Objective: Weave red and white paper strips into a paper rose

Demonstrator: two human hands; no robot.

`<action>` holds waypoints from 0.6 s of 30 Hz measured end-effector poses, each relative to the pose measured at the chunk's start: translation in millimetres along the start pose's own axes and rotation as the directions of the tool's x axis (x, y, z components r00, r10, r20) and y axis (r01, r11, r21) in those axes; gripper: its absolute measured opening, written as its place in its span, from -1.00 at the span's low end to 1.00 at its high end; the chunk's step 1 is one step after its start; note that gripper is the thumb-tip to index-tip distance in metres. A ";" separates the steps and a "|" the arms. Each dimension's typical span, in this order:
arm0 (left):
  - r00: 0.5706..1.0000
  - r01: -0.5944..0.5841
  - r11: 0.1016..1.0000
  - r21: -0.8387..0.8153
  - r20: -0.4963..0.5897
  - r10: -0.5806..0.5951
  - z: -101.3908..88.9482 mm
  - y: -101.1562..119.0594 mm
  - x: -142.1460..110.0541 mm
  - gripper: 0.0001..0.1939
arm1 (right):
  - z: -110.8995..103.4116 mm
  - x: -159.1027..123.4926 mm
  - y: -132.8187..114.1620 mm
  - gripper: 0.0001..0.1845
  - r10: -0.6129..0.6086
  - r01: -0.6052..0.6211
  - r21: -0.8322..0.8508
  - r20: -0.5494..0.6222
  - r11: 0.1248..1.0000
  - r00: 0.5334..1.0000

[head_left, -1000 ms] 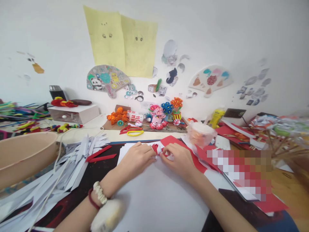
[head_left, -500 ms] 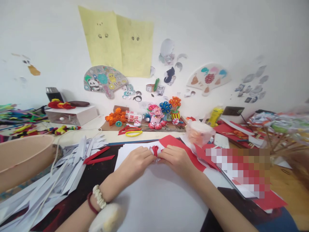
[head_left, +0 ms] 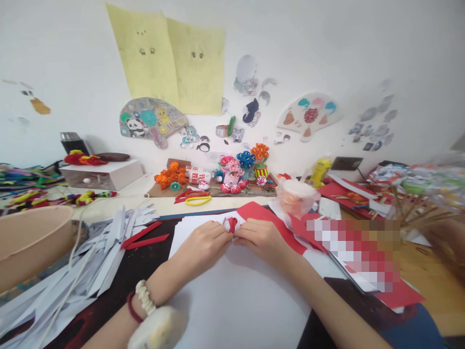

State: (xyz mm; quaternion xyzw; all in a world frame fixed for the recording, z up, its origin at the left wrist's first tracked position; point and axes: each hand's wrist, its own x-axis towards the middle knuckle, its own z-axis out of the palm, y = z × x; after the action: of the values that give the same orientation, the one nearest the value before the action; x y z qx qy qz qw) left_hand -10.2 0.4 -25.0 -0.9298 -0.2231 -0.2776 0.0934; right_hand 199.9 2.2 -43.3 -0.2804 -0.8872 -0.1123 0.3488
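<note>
Between my two hands is a small folded red-and-white paper piece, pinched from both sides. My left hand has its fingers closed on the piece's left edge. From the other side, my right hand grips it with thumb and fingers pressed together. The fingertips cover the lower part of the piece, so its full shape is hidden. Under both hands lies a stack of white paper sheets. A red sheet lies just behind my right hand.
Cut white paper strips and two red strips lie to the left, beside a beige basin. A plastic cup stands behind the red sheets. Pipe-cleaner flowers line the back; wrapped sticks are at the right.
The whole view has shifted slightly. Both hands still pinch the folded paper at the same place over the sheets, with only slight finger movement.
</note>
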 end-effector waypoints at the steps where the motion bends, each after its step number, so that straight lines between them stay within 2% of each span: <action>1: 1.000 -0.003 1.000 0.007 -0.002 0.003 -0.2 1.0 0.3 -0.77 | 0.1 0.0 0.4 -0.77 0.004 -0.004 0.008 0.000 1.000 1.000; 10: 1.000 0.014 0.997 0.076 0.010 -0.015 3.7 4.0 1.7 -0.75 | -1.2 1.3 -1.6 -0.74 0.007 -0.007 0.033 0.010 0.999 1.000; 16: 1.000 0.009 0.992 0.129 -0.014 -0.007 6.8 5.0 0.4 -0.75 | 2.9 -0.3 -8.0 -0.82 0.010 -0.015 -0.157 -0.033 0.987 0.999; 18: 1.000 0.009 0.989 0.150 -0.023 -0.006 6.2 5.7 1.3 -0.72 | 5.9 -1.4 -8.0 -0.83 -0.011 0.001 -0.175 -0.054 0.985 0.998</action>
State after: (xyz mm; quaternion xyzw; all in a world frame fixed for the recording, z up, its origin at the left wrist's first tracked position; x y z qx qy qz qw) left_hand -3.6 -2.4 -29.7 -0.9161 -0.2456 -0.2709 0.1645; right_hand 192.9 -2.5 -48.6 -0.3042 -0.8648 -0.1984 0.3468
